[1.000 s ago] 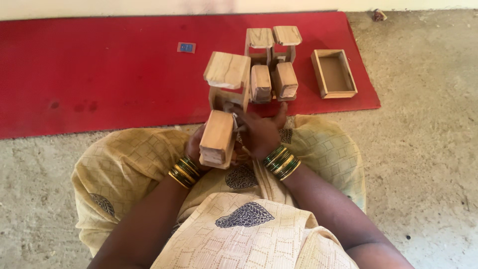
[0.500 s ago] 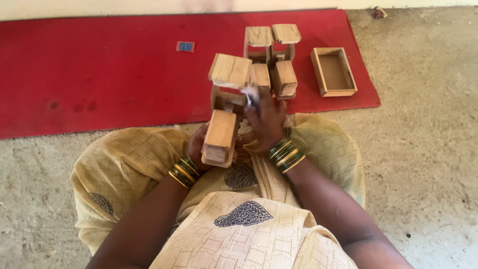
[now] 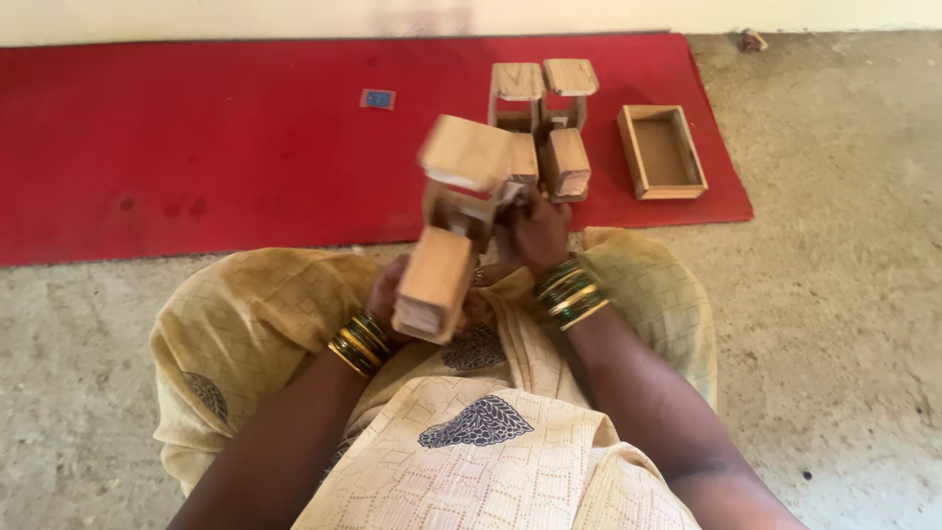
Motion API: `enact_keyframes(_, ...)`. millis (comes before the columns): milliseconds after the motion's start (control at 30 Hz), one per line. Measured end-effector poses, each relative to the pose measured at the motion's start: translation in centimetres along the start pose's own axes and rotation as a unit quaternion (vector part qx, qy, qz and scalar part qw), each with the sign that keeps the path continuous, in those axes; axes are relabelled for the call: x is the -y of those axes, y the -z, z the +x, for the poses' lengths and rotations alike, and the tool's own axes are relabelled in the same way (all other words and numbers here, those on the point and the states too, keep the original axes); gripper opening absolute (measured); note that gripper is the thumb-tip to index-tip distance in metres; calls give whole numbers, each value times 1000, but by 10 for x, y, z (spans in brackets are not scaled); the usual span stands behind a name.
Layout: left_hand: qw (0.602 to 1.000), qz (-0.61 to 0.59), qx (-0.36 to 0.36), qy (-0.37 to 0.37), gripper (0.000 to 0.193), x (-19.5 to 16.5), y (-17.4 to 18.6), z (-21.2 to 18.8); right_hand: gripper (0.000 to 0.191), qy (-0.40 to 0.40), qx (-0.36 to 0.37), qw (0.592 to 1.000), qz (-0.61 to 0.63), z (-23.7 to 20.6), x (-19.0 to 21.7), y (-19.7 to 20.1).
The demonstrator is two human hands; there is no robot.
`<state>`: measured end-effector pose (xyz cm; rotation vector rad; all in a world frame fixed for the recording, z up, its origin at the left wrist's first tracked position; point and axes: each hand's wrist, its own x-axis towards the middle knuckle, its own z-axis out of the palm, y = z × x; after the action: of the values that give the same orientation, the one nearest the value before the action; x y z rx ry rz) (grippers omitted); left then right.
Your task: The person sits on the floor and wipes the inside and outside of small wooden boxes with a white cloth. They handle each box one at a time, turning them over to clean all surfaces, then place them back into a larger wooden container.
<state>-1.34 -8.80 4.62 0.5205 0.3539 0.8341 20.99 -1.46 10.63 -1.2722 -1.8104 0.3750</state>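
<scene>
I sit on the floor and hold a small wooden piece (image 3: 446, 231) made of joined blocks over my lap. My left hand (image 3: 388, 294) grips its lower block from underneath. My right hand (image 3: 535, 236) holds its upper part from the right side, fingers closed on the wood. The piece is tilted and slightly blurred. Both wrists wear green and gold bangles (image 3: 569, 292). Beyond my hands, several similar small wooden stools (image 3: 545, 118) stand together on a red mat (image 3: 196, 147).
An open shallow wooden box (image 3: 660, 152) lies on the mat's right end. A small blue square (image 3: 378, 98) lies on the mat further left. Bare concrete floor (image 3: 844, 294) surrounds the mat. A wall runs along the far edge.
The wooden piece has been turned and shifted slightly left in my hands. My right hand has moved along its upper part.
</scene>
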Motion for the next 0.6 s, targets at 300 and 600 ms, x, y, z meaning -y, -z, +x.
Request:
enact_keyframes(300, 997, -47, 30, 44, 72, 21, -8, 7, 25, -284, 3, 850, 443, 19, -22, 23)
enact_keyframes(600, 986, -32, -161, 32, 63, 23, -3, 21, 7, 8, 81, 981, 178, 3, -25, 19)
